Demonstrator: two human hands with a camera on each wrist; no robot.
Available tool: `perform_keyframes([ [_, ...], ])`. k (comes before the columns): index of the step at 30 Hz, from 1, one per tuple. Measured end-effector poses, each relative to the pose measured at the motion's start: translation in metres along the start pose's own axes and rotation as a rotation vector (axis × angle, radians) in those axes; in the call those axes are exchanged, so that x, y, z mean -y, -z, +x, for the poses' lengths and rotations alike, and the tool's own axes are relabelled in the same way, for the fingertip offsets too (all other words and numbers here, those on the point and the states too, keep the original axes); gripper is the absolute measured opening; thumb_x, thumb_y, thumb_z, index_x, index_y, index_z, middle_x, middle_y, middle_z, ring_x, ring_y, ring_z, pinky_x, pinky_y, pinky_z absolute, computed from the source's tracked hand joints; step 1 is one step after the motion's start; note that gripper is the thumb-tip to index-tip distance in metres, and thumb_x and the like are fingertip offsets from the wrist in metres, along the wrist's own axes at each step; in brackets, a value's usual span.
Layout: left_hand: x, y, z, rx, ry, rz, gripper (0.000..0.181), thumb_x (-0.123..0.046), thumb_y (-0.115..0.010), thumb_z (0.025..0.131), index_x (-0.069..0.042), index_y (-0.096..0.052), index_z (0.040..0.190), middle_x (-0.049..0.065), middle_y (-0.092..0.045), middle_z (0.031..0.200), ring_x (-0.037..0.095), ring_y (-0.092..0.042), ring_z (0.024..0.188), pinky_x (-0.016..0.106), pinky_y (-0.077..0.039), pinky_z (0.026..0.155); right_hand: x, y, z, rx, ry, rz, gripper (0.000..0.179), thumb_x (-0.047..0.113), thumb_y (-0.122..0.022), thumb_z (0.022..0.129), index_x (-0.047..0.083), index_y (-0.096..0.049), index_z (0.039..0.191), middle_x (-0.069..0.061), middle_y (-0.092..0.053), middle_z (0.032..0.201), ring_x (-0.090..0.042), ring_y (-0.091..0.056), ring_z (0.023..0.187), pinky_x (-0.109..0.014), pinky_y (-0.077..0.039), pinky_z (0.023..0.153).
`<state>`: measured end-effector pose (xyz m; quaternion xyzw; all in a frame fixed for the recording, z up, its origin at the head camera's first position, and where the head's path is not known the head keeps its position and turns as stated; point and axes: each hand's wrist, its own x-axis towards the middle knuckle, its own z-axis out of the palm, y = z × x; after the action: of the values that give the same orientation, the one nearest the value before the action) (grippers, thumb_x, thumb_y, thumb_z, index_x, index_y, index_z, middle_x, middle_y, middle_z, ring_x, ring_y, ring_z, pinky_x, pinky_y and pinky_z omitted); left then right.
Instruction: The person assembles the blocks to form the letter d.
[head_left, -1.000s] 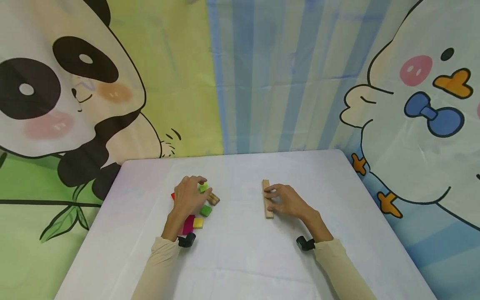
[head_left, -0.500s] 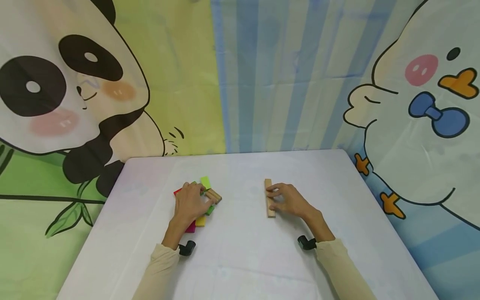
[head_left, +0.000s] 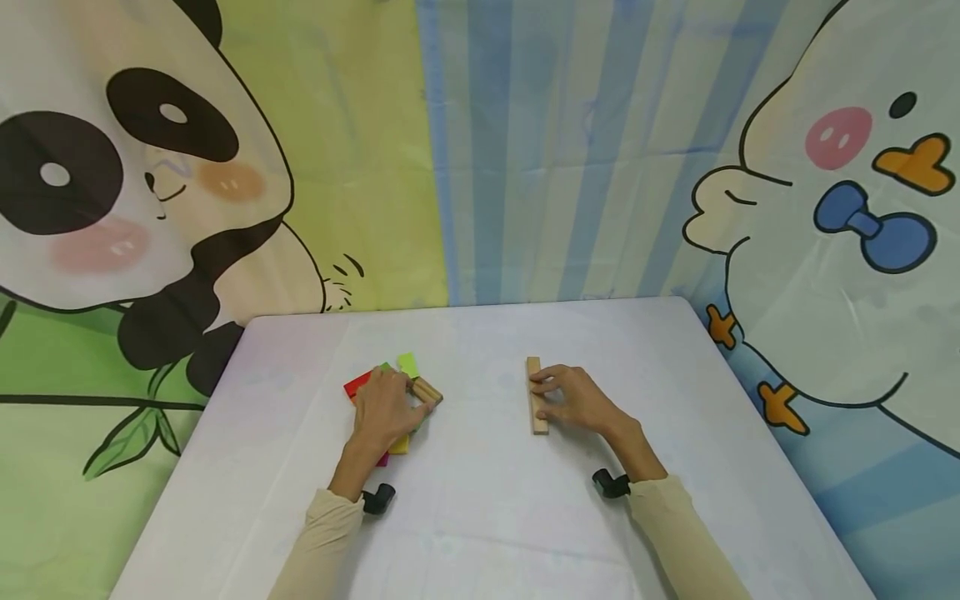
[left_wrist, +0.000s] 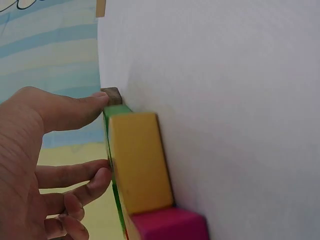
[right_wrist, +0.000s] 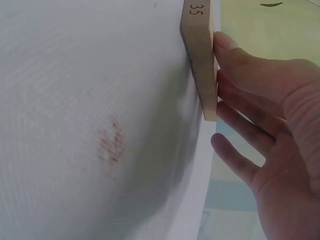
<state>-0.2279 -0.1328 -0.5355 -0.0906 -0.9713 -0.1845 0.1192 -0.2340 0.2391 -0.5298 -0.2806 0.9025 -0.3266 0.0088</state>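
Note:
My left hand (head_left: 384,408) arches over a cluster of coloured blocks, thumb and fingers spread. Around it show a red block (head_left: 356,385), a lime-green block (head_left: 407,364), brown wooden blocks (head_left: 427,389) and a yellow block (left_wrist: 140,165) beside a magenta block (left_wrist: 175,225). In the left wrist view, the thumb lies near a wooden block's end; fingertips meet the green edge, and their exact contact is partly hidden. My right hand (head_left: 577,402) rests thumb and fingertips on a long pale wooden block (head_left: 534,367), marked "35" in the right wrist view.
The white table (head_left: 465,508) ends at a back edge against a printed cloth with a panda (head_left: 172,192) and a white bird (head_left: 832,317). Black wrist cameras (head_left: 378,500) sit under both wrists. A reddish-brown stain (right_wrist: 112,145) marks the tabletop.
My left hand has shifted off the lime-green block, slightly down and right over the cluster, covering more of the darker green block. My right hand stays on the long wooden block.

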Motion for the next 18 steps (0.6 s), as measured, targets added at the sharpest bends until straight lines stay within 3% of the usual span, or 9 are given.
perform_keyframes([
  [5,-0.014,-0.005,0.006,0.039,-0.038,0.006,0.042,-0.041,-0.094,0.081,-0.004,-0.084,0.098,0.008,-0.075,0.090,0.026,-0.062,0.089,0.035,-0.051,0.067,-0.001,0.001,0.000,0.004,-0.018,-0.001,0.043,0.009,-0.092,0.088,-0.004,-0.078,0.126,-0.017,-0.073,0.142,-0.044,-0.064,0.138,-0.061,-0.048,0.119],
  [11,-0.034,-0.016,0.019,0.102,-0.090,0.038,0.042,-0.042,-0.092,0.084,-0.005,-0.084,0.103,0.003,-0.068,0.083,0.020,-0.051,0.082,0.029,-0.042,0.065,0.001,0.003,0.000,-0.004,-0.001,0.003,0.041,0.007,-0.092,0.087,-0.005,-0.079,0.124,-0.020,-0.074,0.138,-0.046,-0.066,0.134,-0.063,-0.049,0.116],
  [18,-0.051,-0.030,0.037,0.121,-0.113,0.014,0.043,-0.041,-0.094,0.083,-0.007,-0.084,0.107,0.001,-0.065,0.081,0.019,-0.049,0.082,0.031,-0.039,0.068,0.004,0.004,0.000,-0.004,-0.012,0.007,0.041,0.007,-0.092,0.086,-0.007,-0.078,0.122,-0.021,-0.075,0.137,-0.047,-0.067,0.132,-0.063,-0.049,0.116],
])
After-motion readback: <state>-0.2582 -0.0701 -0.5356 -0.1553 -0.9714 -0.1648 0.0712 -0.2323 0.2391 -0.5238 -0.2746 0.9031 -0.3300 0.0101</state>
